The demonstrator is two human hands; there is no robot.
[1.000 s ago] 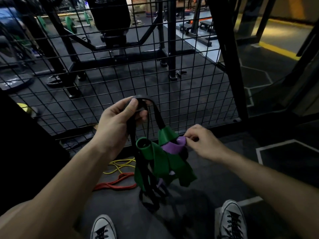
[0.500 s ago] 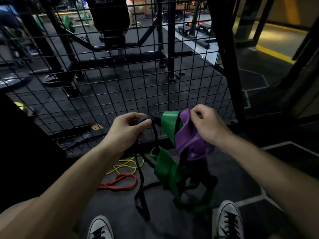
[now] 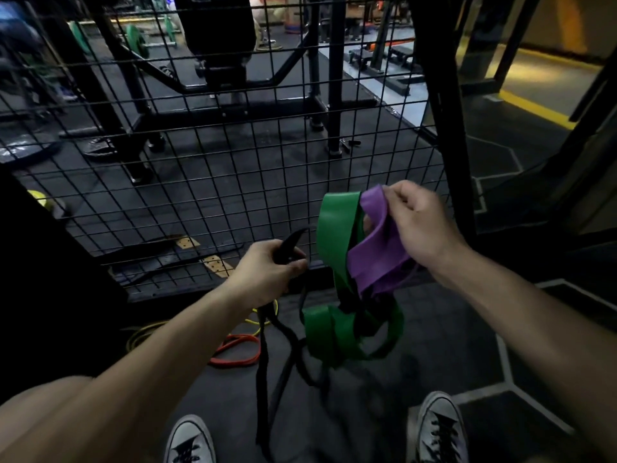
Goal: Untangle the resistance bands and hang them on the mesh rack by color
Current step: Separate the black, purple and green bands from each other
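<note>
the right hand (image 3: pixel 419 228) is raised in front of the mesh rack (image 3: pixel 213 182), fingers curled and pinching the top of the purple band (image 3: pixel 377 259). the wide green band (image 3: pixel 334 235) comes up against the purple one near that grip and hangs down into a knot of green loops below; whether the hand also holds the green cannot be told. the left hand (image 3: pixel 267 272) sits lower and to the left, fingers wrapped round the black band (image 3: pixel 290 245), whose long strands trail down to the gym floor (image 3: pixel 450 345) between the two sneakers (image 3: pixel 190 442).

the black band appears to be pulling partly away from the clump, yet dark strands still thread through the green and purple knot, so the untangling looks only started. a yellow band (image 3: pixel 147 332) and an orange band (image 3: pixel 240 349) lie on the floor close to the rack's bottom edge, near the left forearm, not yet picked up. no band is seen hanging on the mesh, so all the sorting and hanging by color seems left to do.
</note>
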